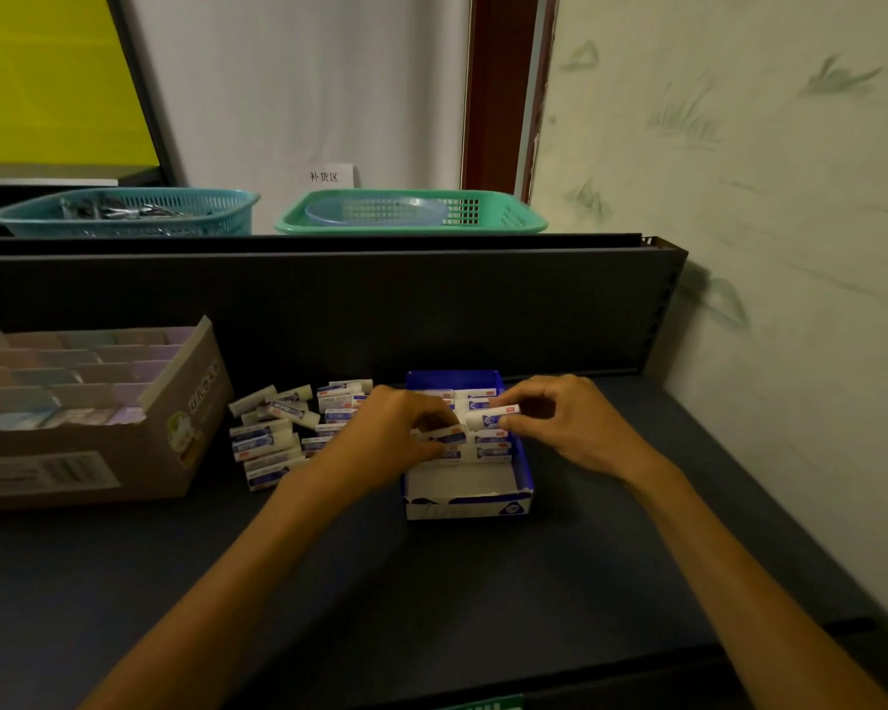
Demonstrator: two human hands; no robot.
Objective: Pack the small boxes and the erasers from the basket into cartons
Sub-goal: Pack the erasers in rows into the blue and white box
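Both forearms reach in over the dark counter [483,597], and we are mid-pack! Left hand [390,438] has its grip closed around one eraser [444,435], low over the blue carton [521,471]. Right hand [567,427] pinches a second eraser [493,416] between thumb and fingertips, just above the rows already laid in. That carton looks about half filled: erasers stacked at the far end, the near end showing bare white floor. Plenty left, though: a loose heap of erasers [278,435] lies on the counter just left of the carton. Further left, a brown carton [175,433] with dividers holds small boxes [47,386], seemingly well stocked. Up on the shelf behind sit a teal basket [124,212] and a green basket [411,212].
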